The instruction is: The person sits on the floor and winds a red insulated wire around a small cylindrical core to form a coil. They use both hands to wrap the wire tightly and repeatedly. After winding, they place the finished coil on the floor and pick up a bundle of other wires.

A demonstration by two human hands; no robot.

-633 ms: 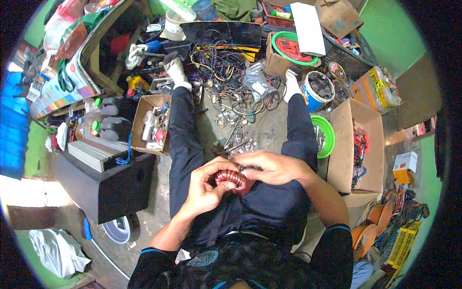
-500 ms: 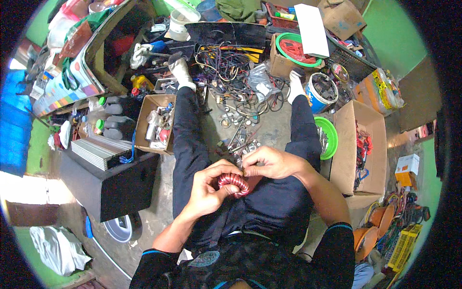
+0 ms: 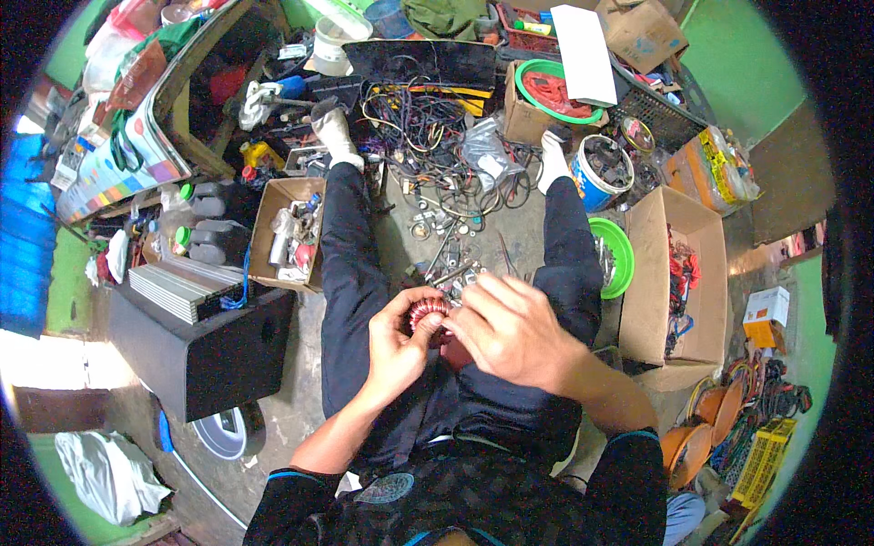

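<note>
A ring-shaped coil [image 3: 427,314] wound with shiny red-copper wire sits above my lap, between my thighs. My left hand [image 3: 398,348] grips it from the left, with the thumb on the near side and the fingers curled over the far side. Close against the coil's right side is my right hand [image 3: 510,329], its thumb and fingers bent together in a pinch. What those fingertips hold, if anything, is hidden by the hand. Part of the ring is covered by both hands.
Cables [image 3: 423,118] and small metal parts [image 3: 455,264] litter the floor between my legs. An open carton [image 3: 289,191] and a black box with a finned metal block [image 3: 187,289] stand left. On the right are a green basin [image 3: 622,259] and a large carton [image 3: 706,282].
My right hand has come down and nearer, now covering the coil's right side. The coil has shifted slightly away from me and left in my left hand's grip.
</note>
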